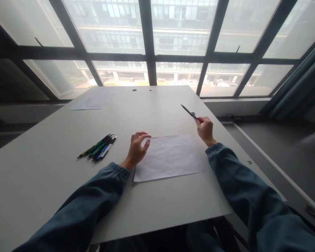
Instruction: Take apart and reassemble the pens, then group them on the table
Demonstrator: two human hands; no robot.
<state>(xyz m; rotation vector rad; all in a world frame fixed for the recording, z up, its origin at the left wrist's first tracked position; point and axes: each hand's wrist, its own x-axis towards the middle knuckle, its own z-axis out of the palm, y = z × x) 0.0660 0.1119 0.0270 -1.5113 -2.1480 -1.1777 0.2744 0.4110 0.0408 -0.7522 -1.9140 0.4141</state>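
A white sheet of paper lies flat on the grey table in front of me. My left hand hovers at the sheet's left edge, fingers curled and apart, holding nothing. My right hand is raised above the sheet's far right corner, fingers closed on a pen that points up and to the left. Both arms wear dark blue sleeves.
Several pens lie bunched together on the table left of my left hand. More paper sheets lie at the far left of the table, near the windows. The table's right edge runs close to my right arm.
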